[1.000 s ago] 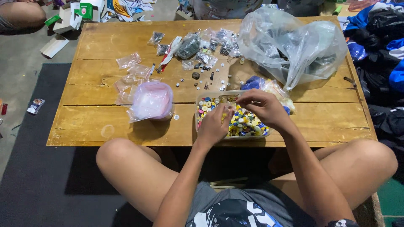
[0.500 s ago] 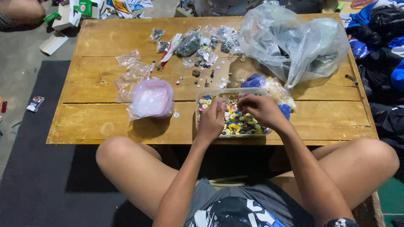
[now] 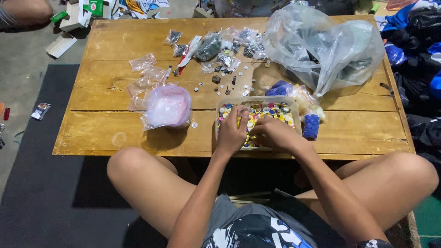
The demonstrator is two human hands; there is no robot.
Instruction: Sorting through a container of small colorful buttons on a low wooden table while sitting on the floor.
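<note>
Plastic tray (image 3: 294,103) still brims with buttons; left hand (image 3: 231,131) pinches something small, right hand's (image 3: 271,133) grip unclear.

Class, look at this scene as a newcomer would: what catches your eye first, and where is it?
First, both hands, left hand and right hand, are in a clear tray of colourful buttons at the wooden table's near edge. Behind it, at the far right, a big crumpled plastic bag; left of the tray, a pink bagged tub.
</note>
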